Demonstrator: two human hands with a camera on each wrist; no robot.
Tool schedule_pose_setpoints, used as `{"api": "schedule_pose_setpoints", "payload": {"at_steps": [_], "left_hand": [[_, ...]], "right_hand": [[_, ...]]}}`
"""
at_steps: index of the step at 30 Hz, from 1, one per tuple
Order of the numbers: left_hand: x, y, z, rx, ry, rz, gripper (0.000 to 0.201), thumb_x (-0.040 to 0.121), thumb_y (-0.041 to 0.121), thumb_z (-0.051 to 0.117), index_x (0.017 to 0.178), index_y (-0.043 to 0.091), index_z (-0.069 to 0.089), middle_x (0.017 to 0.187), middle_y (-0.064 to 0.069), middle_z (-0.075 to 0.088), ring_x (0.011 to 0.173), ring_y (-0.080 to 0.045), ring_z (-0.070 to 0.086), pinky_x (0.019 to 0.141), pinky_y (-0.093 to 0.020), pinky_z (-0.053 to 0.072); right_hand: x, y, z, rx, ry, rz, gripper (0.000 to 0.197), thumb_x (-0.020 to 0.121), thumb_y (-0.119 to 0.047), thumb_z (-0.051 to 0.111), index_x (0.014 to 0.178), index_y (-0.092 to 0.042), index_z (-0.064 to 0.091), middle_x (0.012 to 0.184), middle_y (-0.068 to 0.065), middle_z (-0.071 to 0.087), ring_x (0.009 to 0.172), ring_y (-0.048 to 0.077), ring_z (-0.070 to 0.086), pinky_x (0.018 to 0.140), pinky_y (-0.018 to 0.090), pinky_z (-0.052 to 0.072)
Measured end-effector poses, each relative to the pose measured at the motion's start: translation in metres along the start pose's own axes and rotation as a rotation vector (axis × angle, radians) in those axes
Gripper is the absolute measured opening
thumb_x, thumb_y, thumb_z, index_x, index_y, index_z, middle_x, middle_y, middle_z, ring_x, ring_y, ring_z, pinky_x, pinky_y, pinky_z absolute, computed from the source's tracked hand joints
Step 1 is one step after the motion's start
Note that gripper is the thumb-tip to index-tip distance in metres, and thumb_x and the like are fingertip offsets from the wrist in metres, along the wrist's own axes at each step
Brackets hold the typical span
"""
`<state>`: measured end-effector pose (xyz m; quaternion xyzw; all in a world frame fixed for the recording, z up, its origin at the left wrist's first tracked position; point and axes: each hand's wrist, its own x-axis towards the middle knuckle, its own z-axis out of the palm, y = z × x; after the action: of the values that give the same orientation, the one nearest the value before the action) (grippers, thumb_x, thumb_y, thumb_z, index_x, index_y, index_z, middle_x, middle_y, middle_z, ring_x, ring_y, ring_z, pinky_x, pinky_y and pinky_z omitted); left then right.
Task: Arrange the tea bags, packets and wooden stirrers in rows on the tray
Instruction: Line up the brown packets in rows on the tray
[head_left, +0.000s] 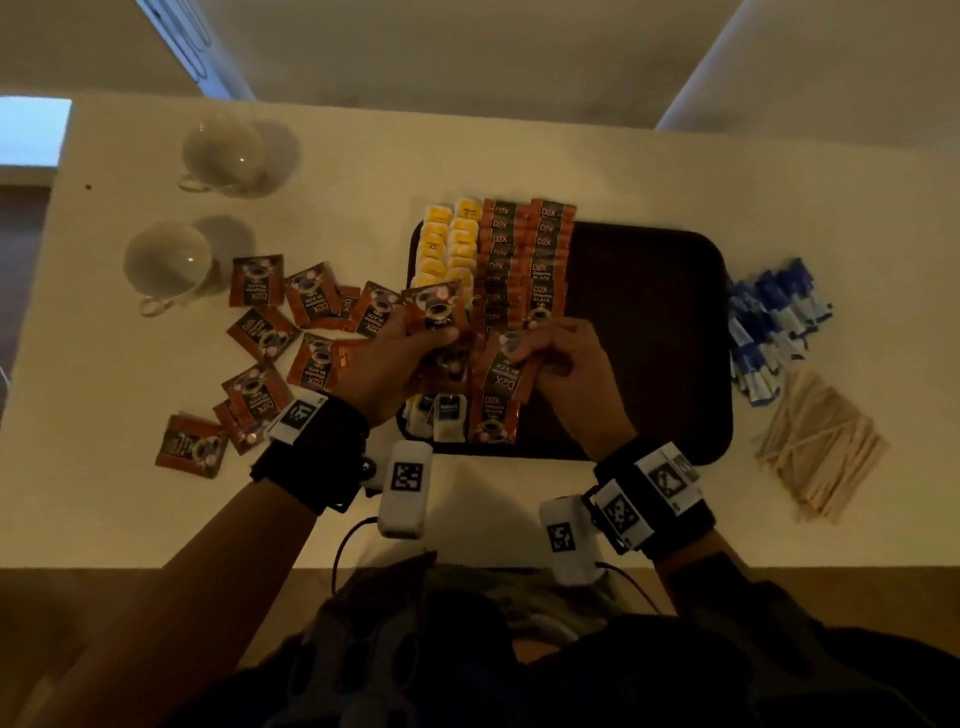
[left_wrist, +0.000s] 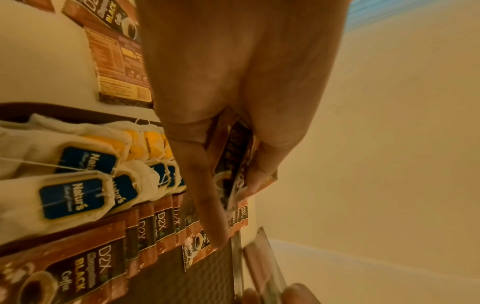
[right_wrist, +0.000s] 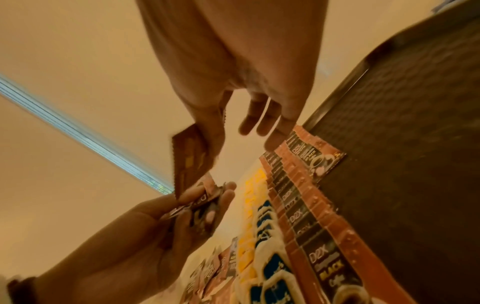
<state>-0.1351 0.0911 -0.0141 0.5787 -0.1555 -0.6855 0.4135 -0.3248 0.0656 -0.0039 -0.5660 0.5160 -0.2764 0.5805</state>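
Lighting is dim and warm-toned. The cups (head_left: 223, 150) cast soft shadows to their right on the bench (head_left: 519, 156). Both wrist views show motion blur and strong wide-angle edge distortion.

Bare right half of the dark brown rectangular plastic tray (head_left: 649, 338) lies open to a hand; its left half is filled by overlapping brown coffee-packet rows (head_left: 524, 254) and tea-bag rows (head_left: 449, 244).

- My head camera looks steeply down on the white table (head_left: 519, 161) and dark brown plastic tray (head_left: 649, 322).
- My left wrist camera sits close, facing along the fingers.
- My right wrist camera does likewise; both share the brown coffee-packet rows (left_wrist: 145, 230) (right_wrist: 298, 211).
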Motion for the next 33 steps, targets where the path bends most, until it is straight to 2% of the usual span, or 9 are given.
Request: {"api": "schedule_pose_setpoints", "payload": {"at_steps": [3, 6, 10, 13, 19, 22, 26, 30, 33], "left_hand": [[-0.001, 0.003, 0.008, 0.135, -0.064, -0.021, 0.034, 0.090, 0.015, 0.058, 0.123, 0.022, 0.051, 0.112, -0.007, 0.065, 0.092, -0.023, 0.067, 0.056, -0.031, 0.056], [-0.001, 0.004, 0.017, 0.263, -0.096, -0.015, 0.034, 0.087, 0.016, 0.062, 0.120, 0.021, 0.053, 0.106, -0.005, 0.066, 0.081, -0.018, 0.068, 0.051, -0.029, 0.055], [0.000, 0.007, 0.025, 0.371, -0.105, -0.005, 0.026, 0.084, 0.015, 0.065, 0.106, 0.027, 0.058, 0.099, -0.001, 0.068, 0.082, -0.019, 0.068, 0.052, -0.029, 0.055], [0.000, 0.009, 0.033, 0.469, -0.153, -0.018, 0.026, 0.082, 0.017, 0.068, 0.105, 0.026, 0.059, 0.097, -0.001, 0.069, 0.079, -0.017, 0.068, 0.051, -0.027, 0.053], [0.002, 0.010, 0.055, 0.563, -0.229, 0.003, 0.029, 0.079, 0.013, 0.071, 0.106, 0.016, 0.062, 0.098, -0.002, 0.070, 0.084, -0.013, 0.069, 0.061, -0.029, 0.057], [0.004, 0.011, 0.061, 0.607, -0.256, 0.001, 0.033, 0.077, 0.014, 0.073, 0.108, 0.017, 0.062, 0.105, -0.004, 0.069, 0.095, -0.016, 0.067, 0.081, -0.035, 0.056], [0.002, 0.015, 0.065, 0.652, -0.323, 0.016, 0.028, 0.080, 0.014, 0.069, 0.104, 0.024, 0.059, 0.104, 0.000, 0.067, 0.089, -0.012, 0.067, 0.063, -0.017, 0.052], [0.005, 0.009, 0.065, 0.435, -0.107, 0.077, 0.015, 0.086, 0.012, 0.062, 0.100, 0.018, 0.062, 0.102, -0.005, 0.066, 0.087, -0.022, 0.067, 0.067, -0.030, 0.059], [0.008, 0.002, 0.073, 0.400, -0.005, 0.154, 0.008, 0.088, 0.016, 0.061, 0.094, 0.019, 0.066, 0.099, -0.004, 0.067, 0.086, -0.016, 0.065, 0.067, -0.028, 0.058]], "right_hand": [[-0.003, -0.001, -0.008, 0.094, 0.016, -0.018, 0.042, 0.079, 0.023, 0.052, 0.079, -0.018, 0.061, 0.105, -0.004, 0.041, 0.089, -0.007, 0.059, 0.072, 0.020, 0.057], [-0.004, -0.001, -0.017, 0.188, -0.032, -0.019, 0.037, 0.085, 0.021, 0.043, 0.092, -0.010, 0.062, 0.102, 0.001, 0.057, 0.089, 0.003, 0.065, 0.075, 0.024, 0.057], [-0.003, 0.003, -0.028, 0.288, 0.044, 0.035, 0.018, 0.087, -0.006, 0.048, 0.088, -0.007, 0.066, 0.102, 0.010, 0.063, 0.093, 0.014, 0.064, 0.076, 0.025, 0.055], [0.001, 0.006, -0.036, 0.131, 0.123, -0.042, 0.006, 0.089, -0.007, 0.060, 0.091, -0.013, 0.060, 0.098, 0.006, 0.063, 0.087, 0.017, 0.062, 0.077, 0.032, 0.054], [0.009, 0.003, -0.048, 0.063, 0.074, -0.003, 0.040, 0.087, -0.003, 0.061, 0.124, -0.014, 0.050, 0.117, 0.000, 0.057, 0.108, 0.012, 0.057, 0.092, 0.029, 0.052], [0.008, 0.002, -0.057, 0.084, -0.018, 0.112, 0.024, 0.089, -0.005, 0.058, 0.112, -0.010, 0.059, 0.109, 0.001, 0.061, 0.106, 0.018, 0.059, 0.094, 0.038, 0.051], [0.004, 0.004, -0.071, 0.147, -0.067, 0.161, 0.014, 0.087, -0.004, 0.061, 0.093, -0.016, 0.059, 0.103, 0.005, 0.063, 0.098, 0.021, 0.062, 0.083, 0.035, 0.056], [0.003, 0.013, -0.088, 0.269, 0.004, 0.282, 0.022, 0.084, -0.003, 0.063, 0.100, -0.017, 0.057, 0.112, 0.009, 0.064, 0.105, 0.023, 0.063, 0.087, 0.040, 0.055], [0.001, 0.019, -0.092, 0.273, -0.059, 0.365, 0.024, 0.085, -0.002, 0.061, 0.102, -0.019, 0.057, 0.111, 0.002, 0.063, 0.101, 0.017, 0.063, 0.079, 0.033, 0.058]]}}
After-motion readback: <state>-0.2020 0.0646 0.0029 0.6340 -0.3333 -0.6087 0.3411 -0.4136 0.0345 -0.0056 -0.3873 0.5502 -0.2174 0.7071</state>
